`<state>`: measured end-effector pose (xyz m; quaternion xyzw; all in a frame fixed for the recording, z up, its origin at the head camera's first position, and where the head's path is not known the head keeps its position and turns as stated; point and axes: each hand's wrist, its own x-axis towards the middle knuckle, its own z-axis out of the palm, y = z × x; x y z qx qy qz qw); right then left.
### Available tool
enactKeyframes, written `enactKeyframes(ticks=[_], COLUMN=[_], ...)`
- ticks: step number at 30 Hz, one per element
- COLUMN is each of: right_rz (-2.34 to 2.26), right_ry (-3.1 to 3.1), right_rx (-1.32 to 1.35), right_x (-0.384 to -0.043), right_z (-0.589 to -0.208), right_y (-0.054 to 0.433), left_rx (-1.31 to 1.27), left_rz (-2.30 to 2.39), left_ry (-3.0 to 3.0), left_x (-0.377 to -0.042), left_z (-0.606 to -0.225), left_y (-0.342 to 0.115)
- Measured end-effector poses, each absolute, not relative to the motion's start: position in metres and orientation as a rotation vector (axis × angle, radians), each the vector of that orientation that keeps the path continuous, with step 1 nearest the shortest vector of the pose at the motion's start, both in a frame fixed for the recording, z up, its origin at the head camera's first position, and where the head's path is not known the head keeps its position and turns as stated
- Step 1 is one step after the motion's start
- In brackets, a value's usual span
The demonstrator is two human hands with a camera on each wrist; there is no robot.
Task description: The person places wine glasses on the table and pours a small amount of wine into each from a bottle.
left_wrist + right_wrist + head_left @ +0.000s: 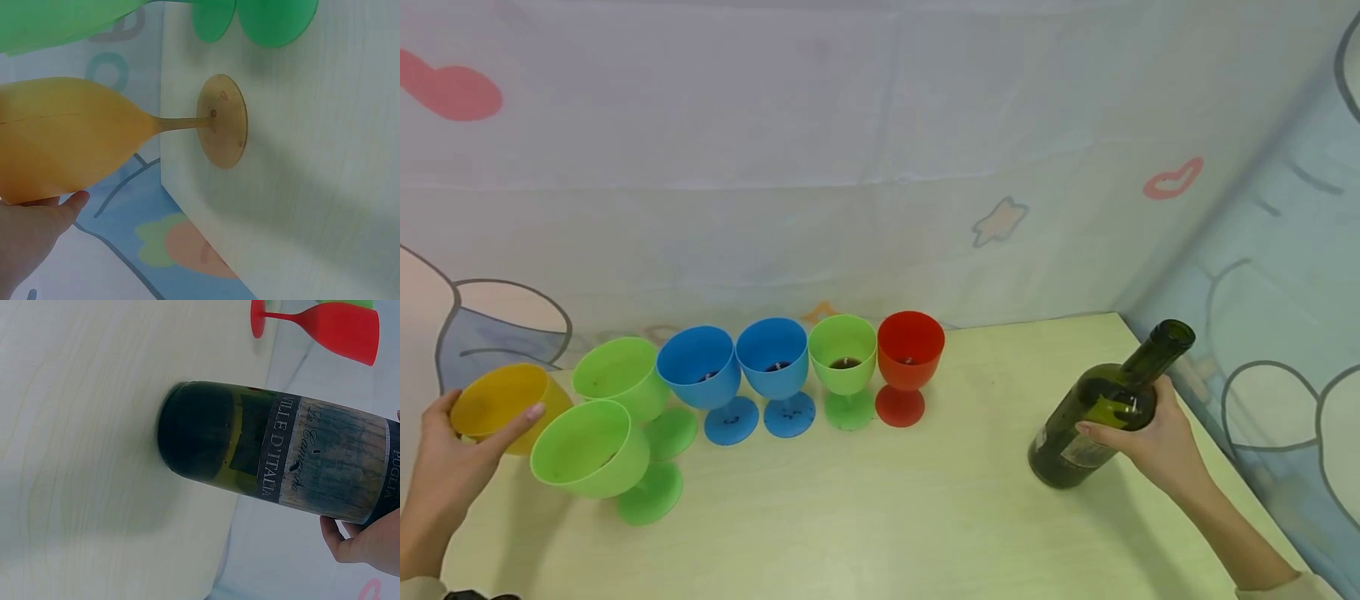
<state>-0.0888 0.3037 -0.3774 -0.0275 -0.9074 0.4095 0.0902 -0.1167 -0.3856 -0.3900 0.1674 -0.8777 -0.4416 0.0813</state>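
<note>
At the lower right of the head view, your right hand (1150, 446) wraps its fingers round the shoulder of the bottle (1105, 408), which leans with its neck toward the upper right while its base rests on the table (925, 517). At the far left, your left hand (452, 458) curls round the yellow goblet (501, 404), thumb across its rim, forearm rising from the lower left corner. Just right of it stand two green goblets (591, 450), with more in a row beyond.
</note>
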Motion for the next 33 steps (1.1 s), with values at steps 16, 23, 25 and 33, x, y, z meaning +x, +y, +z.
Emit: enactKeyframes(ticks=[16,23,25,33], right_rz=[1.203,1.219,1.219,1.199], right_ry=[-2.703,-2.700,-2.701,-2.699], right_rx=[-0.098,-0.092,-0.093,-0.090], right_x=[-0.089,-0.089,-0.089,-0.089], right_z=[-0.378,-0.379,-0.379,-0.379], right_y=[0.303,0.305,0.305,0.305], left_rx=[0.899,1.065,1.068,0.941], left_rz=[-1.187,-1.149,-1.178,-1.047], left_ry=[-2.457,-2.349,-2.331,-2.277], left_x=[-0.114,-0.098,-0.093,-0.071], left_z=[-0.421,-0.432,-0.430,-0.438], left_y=[-0.415,-0.416,-0.413,-0.410])
